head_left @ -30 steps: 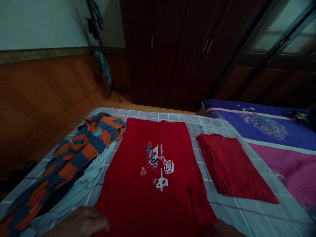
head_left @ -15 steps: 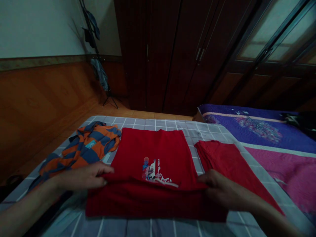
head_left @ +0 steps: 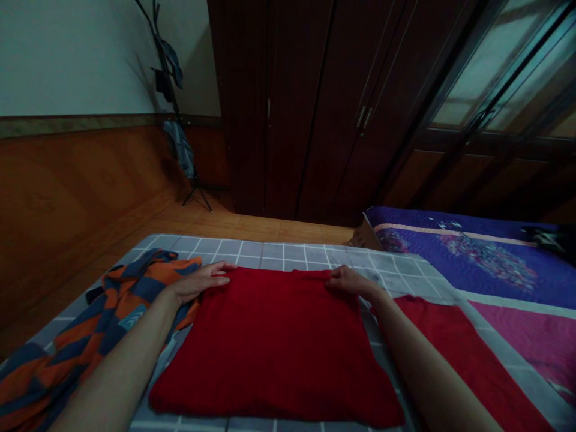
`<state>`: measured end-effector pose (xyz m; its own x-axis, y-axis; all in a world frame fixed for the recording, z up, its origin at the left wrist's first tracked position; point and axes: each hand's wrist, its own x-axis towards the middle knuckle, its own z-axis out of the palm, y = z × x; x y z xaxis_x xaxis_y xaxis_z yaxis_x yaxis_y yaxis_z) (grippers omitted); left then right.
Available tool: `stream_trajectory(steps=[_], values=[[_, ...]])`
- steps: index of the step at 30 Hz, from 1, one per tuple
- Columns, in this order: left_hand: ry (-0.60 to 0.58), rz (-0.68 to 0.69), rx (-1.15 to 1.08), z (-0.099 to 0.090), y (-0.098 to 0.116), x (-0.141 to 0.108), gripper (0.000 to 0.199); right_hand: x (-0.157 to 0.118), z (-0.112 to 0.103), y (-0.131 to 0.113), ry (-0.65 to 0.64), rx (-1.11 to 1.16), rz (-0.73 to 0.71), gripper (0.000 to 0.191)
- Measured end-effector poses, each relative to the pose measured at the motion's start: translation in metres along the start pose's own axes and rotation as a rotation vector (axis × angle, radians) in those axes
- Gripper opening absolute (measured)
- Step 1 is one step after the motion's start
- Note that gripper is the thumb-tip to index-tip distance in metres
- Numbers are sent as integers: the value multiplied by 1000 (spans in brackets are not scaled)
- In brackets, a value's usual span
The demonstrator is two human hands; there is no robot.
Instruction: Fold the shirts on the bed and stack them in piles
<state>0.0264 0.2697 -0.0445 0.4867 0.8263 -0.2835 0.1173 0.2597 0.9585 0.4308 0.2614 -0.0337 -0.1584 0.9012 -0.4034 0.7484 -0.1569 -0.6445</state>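
Observation:
A red shirt (head_left: 279, 348) lies folded over on the grey checked bedsheet (head_left: 270, 251), its printed design out of sight. At its far left corner, my left hand (head_left: 202, 281) has thumb and fingers closed on the cloth edge. My right hand (head_left: 352, 281) pinches the far right corner. Beside my left arm is a crumpled orange and blue checkered garment (head_left: 135, 288). Another folded red garment (head_left: 459, 348) lies to the right, partly behind my right forearm.
A second bed with a purple and pink cover (head_left: 486, 246) stands at the right. Dark wooden wardrobes (head_left: 292, 120) rise beyond the tiled floor (head_left: 256, 227). A coat stand (head_left: 168, 78) with hanging items is in the far left corner.
Both hands have moved away from me to the shirt's far edge, carrying the near edge over. The printed design is now covered. The view has tilted slightly up.

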Motion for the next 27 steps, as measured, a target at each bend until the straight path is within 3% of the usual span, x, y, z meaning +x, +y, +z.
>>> stream_trajectory(steps=[5,10,13,16,18,21,25,27], values=[[82,22,22,0,-5,-1,52,3,13,21,108,14,-2,25],[148,15,42,-1,-3,6,50,7,17,25,150,-17,-12,29],[238,19,273,-5,-8,12,45,8,15,22,195,-102,-6,26],[459,120,682,-13,-16,18,46,6,7,19,296,-224,27,24],[572,169,910,-19,-20,19,53,4,2,18,368,-297,63,35],[551,131,999,-25,-22,19,52,3,-2,19,415,-370,110,51],[501,74,938,-23,-18,18,25,5,3,18,421,-414,142,34],[497,86,901,-21,-16,17,24,6,4,17,421,-408,130,27]])
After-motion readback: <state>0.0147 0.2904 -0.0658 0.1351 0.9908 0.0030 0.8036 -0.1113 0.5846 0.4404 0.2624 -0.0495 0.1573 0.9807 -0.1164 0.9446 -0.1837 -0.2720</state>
